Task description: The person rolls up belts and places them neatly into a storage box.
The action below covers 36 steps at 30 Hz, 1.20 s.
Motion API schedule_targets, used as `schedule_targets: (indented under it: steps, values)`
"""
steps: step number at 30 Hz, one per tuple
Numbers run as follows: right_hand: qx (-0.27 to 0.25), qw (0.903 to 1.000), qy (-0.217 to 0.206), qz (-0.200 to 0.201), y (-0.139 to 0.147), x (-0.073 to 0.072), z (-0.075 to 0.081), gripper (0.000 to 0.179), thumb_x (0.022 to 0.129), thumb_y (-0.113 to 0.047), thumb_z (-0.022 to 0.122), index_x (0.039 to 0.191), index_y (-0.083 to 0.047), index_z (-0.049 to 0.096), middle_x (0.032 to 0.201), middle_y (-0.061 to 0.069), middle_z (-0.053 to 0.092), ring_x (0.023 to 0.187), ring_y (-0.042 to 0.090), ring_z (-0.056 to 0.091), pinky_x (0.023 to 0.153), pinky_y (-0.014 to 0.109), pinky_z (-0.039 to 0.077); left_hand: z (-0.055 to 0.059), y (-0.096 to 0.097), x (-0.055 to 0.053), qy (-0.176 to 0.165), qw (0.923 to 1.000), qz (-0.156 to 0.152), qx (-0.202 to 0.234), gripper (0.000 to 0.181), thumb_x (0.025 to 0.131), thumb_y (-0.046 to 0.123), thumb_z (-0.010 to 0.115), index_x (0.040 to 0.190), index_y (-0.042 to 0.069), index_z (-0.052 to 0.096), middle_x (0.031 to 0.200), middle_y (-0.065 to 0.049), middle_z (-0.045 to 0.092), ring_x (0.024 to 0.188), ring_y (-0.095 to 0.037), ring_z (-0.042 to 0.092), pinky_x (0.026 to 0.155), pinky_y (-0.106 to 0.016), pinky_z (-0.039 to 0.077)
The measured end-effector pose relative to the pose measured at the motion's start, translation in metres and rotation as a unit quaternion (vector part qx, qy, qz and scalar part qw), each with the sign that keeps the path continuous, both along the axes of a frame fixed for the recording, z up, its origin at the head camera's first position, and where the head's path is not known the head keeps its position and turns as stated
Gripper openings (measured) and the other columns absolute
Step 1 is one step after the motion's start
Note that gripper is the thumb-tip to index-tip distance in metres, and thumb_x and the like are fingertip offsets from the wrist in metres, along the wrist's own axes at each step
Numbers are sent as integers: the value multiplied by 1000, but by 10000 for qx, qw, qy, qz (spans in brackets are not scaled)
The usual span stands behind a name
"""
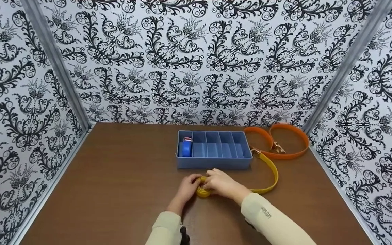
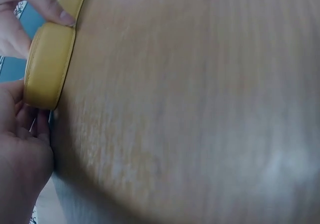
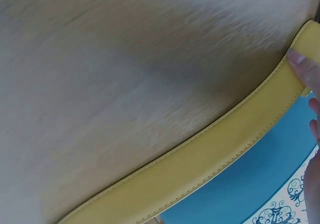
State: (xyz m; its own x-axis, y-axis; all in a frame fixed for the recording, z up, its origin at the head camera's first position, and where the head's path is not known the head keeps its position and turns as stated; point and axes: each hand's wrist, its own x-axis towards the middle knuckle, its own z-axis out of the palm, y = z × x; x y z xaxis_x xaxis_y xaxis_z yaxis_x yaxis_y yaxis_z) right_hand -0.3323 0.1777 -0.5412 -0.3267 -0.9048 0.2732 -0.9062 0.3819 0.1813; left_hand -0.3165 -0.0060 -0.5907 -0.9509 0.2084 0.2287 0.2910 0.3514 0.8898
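A yellow stitched strap (image 1: pixel 203 192) stands on edge on the table, partly rolled into a coil. My left hand (image 1: pixel 186 189) holds the coil's left side; in the left wrist view, its curled fingers (image 2: pixel 42 126) touch the near end of the roll (image 2: pixel 47 69). From the right, my right hand (image 1: pixel 224 183) pinches the coil, with fingers reaching into its top. The right wrist view shows the thumb against the strap's flat face (image 3: pixel 200 156). The unrolled tail (image 1: pixel 273 170) curves right and back to a metal clasp (image 1: pixel 255 151) beside the box.
Behind the hands stands a blue-grey box (image 1: pixel 214 162) with several compartments. A rolled blue strap (image 1: pixel 186 148) with a metal fitting sits in its leftmost compartment. An orange strap (image 1: pixel 293 156) with a metal clasp lies looped at the back right, near the patterned wall (image 1: pixel 196 85).
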Motion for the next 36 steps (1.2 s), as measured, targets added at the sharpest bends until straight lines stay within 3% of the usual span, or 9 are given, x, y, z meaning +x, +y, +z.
schedule_targets:
  steps: [4,10,16,20,28,36]
  values:
    - [128,9991,-71,-400,-8,4,1,16,71,-28,85,82,-20,76,73,-8,67,78,18,48,67,31,36,1,1,1,-93,9998,139,-112,29,90,9,66,117,-2,65,114,-18,65,105,-36,56,93,-49,43]
    - [141,9935,0,-1131,-24,13,-1,20,66,-29,83,71,-17,69,64,-8,61,72,18,47,67,33,41,2,0,-1,-169,9990,278,294,24,91,7,66,112,-4,63,110,-17,62,106,-35,56,94,-49,43]
    - [169,9912,-89,-1309,-22,16,-4,24,67,-34,85,78,-19,71,73,-9,67,79,19,52,73,36,45,0,0,0,62,9995,259,197,18,93,5,62,108,-3,65,111,-17,62,109,-37,55,97,-51,41]
    - [286,9934,-94,-1108,-11,17,-3,30,70,-37,83,94,-21,74,91,-9,71,94,23,57,83,39,47,-1,0,0,162,9994,190,231,18,94,2,59,109,-5,64,112,-20,62,112,-40,54,98,-52,40]
    - [595,9968,160,-519,14,11,4,44,79,-34,81,120,-24,70,114,-7,67,89,19,50,72,32,42,1,0,-2,174,9998,30,93,16,95,1,56,108,-3,65,111,-18,63,110,-39,56,97,-51,41]
    - [-322,9976,553,283,14,-1,-7,18,84,-10,73,99,-20,78,100,-6,70,82,17,53,65,29,37,-1,-3,-2,232,9996,-128,-61,19,94,0,57,110,-2,66,113,-18,62,112,-38,55,98,-52,41]
